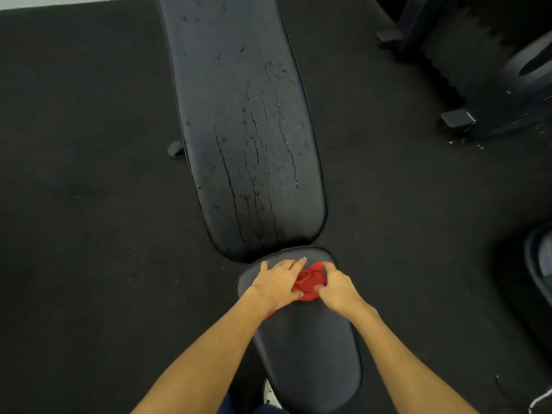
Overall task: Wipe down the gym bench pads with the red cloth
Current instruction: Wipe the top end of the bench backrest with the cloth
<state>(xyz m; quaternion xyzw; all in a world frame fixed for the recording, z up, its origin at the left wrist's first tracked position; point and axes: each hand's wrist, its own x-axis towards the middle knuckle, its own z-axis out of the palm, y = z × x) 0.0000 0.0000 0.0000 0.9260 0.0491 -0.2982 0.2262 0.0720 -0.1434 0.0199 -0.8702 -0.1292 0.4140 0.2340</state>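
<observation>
The crumpled red cloth (pixel 309 280) lies at the far end of the black padded seat surface (pixel 307 354). The left hand (pixel 277 283) presses it with straight fingers, and the right hand (pixel 336 289) pinches its edge. Wet streaks (pixel 257 150) run down the long black back pad (pixel 203 85).

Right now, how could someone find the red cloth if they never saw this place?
Find the long black back pad streaked with wet drops, then the shorter seat pad nearer you. At its far end, between the left hand and right hand, sits the bunched red cloth, the only red thing there.
</observation>
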